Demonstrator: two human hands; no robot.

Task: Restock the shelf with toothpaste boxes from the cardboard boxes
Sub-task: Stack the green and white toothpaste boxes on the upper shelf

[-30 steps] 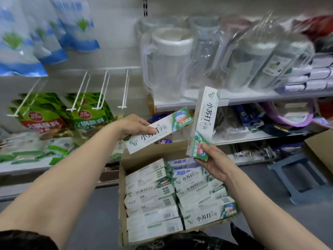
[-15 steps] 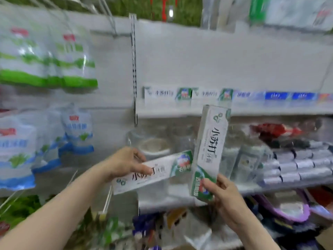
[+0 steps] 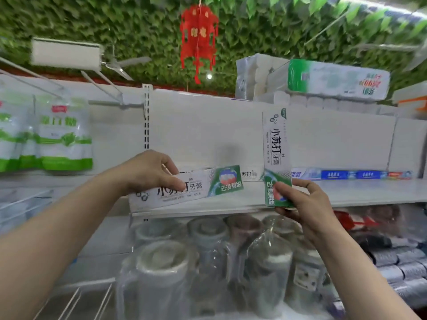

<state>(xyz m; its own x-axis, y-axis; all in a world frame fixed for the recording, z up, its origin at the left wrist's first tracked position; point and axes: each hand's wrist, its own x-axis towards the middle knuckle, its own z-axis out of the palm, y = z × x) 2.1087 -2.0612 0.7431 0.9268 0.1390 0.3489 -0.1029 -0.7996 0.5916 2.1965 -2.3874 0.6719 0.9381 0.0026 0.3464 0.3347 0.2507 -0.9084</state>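
A covering of green leaves (image 3: 104,26) is spreading across the whole ceiling above the aisle. Below it the white shelf (image 3: 360,192) is running from the slotted upright out to the right edge, with a plain white back panel rising behind it. Under the shelf, clear plastic pitchers (image 3: 161,273) wrapped in film are standing crowded together. On top of the unit a wrapped pack of toilet rolls (image 3: 323,79) is lying on its side. At the left, green and white bags (image 3: 64,139) are hanging from hooks, and a red paper lantern (image 3: 199,35) is dangling from the leaves. Along the back of the shelf a row of toothpaste boxes (image 3: 346,174) is lying end to end. The left hand (image 3: 150,172) is gripping the level toothpaste box (image 3: 196,189) with thumb and fingers curled round its white end, its green end tilting slightly up to the right, just in front of the shelf's front edge. The right hand (image 3: 307,204) is pinching the upright toothpaste box (image 3: 275,146) by its green lower end, holding it above the shelf. The two boxes are sitting near each other, not touching.
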